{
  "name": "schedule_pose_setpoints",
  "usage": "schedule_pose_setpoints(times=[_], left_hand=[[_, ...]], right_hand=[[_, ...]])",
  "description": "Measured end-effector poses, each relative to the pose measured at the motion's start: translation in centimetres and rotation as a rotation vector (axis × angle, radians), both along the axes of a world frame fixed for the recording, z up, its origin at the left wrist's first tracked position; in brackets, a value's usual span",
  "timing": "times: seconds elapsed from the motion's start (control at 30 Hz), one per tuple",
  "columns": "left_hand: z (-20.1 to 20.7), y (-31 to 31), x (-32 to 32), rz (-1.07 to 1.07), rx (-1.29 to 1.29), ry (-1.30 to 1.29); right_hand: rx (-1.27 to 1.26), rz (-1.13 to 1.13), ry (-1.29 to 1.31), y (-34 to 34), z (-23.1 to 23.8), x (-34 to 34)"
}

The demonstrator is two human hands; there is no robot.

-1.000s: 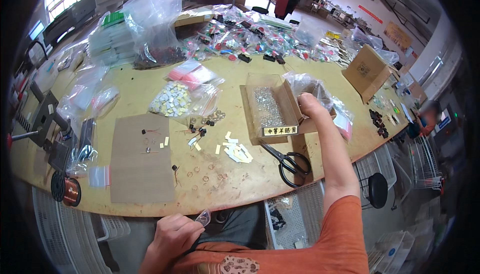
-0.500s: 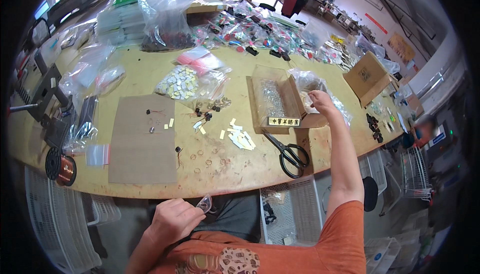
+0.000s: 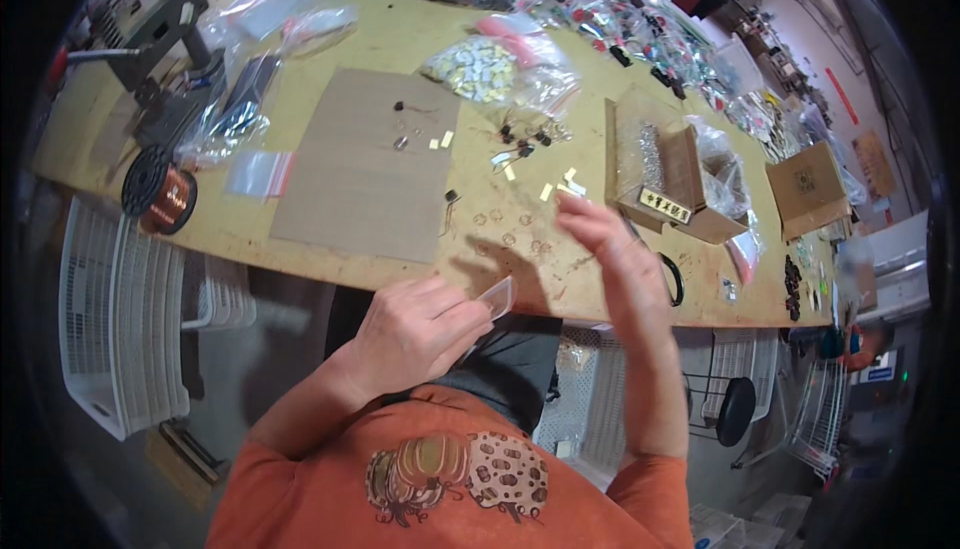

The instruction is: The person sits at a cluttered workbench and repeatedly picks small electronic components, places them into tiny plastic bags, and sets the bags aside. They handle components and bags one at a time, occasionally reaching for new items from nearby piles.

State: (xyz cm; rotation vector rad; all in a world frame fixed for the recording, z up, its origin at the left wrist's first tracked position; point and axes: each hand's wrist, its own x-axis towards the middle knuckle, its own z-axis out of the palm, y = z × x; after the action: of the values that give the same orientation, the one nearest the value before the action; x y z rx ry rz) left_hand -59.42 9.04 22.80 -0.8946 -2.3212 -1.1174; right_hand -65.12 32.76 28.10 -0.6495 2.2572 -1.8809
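Near the table's front edge, my left hand (image 3: pixel 425 334) is closed on a small clear plastic bag (image 3: pixel 499 296), which sticks out past the fingertips. My right hand (image 3: pixel 618 249) is over the front of the table, slightly blurred, its fingers drawn together; whatever they pinch is too small to make out. Just beyond it lie small pale-yellow slips (image 3: pixel 570 186), partly covered by the hand. Several small wire rings (image 3: pixel 510 240) lie on the table between the hands. A pair of black-handled scissors (image 3: pixel 672 279) is mostly hidden behind my right forearm.
A brown cardboard sheet (image 3: pixel 350 179) carries a few small parts. Beyond are black wired components (image 3: pixel 520 139) and a bag of pale pieces (image 3: pixel 470 71). At right stand a clear-walled tray (image 3: pixel 630 149) and an open cardboard box (image 3: pixel 715 224). A copper wire spool (image 3: pixel 165 199) sits at left.
My right hand has left the cardboard box and come back left toward my left hand. My left hand still holds the clear bag. The view has turned and tilted down.
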Motion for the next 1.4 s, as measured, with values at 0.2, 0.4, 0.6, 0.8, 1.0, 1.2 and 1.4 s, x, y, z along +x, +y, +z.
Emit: schedule_pose_setpoints(times=[0.2, 0.4, 0.6, 0.8, 1.0, 1.2, 1.4], left_hand=[[-0.1, 0.0, 0.1, -0.047, -0.002, 0.025], [-0.4, -0.3, 0.5, -0.055, 0.072, 0.031], [-0.7, -1.0, 0.0, -0.063, 0.185, 0.008], [-0.2, -1.3, -0.2, -0.066, 0.176, -0.037], [-0.3, -0.8, -0.5, -0.105, 0.090, -0.045], [-0.3, -1.1, -0.2, -0.069, 0.041, -0.067], [-0.8, -1.2, -0.4, -0.060, 0.011, -0.089]], right_hand=[[0.082, 0.137, -0.037, -3.2, -2.1, 3.4], [0.102, 0.118, 0.068, -3.9, -2.4, 3.7], [-0.042, -0.144, 0.114, -1.0, -2.5, 1.3], [-0.119, -0.658, 0.213, 8.6, -0.6, -6.9], [0.545, -0.604, 0.008, 15.6, -3.4, -16.1], [1.294, -0.450, 0.061, 15.9, -5.7, -20.2], [1.218, -0.318, -0.219, 14.9, -4.3, -20.6]])
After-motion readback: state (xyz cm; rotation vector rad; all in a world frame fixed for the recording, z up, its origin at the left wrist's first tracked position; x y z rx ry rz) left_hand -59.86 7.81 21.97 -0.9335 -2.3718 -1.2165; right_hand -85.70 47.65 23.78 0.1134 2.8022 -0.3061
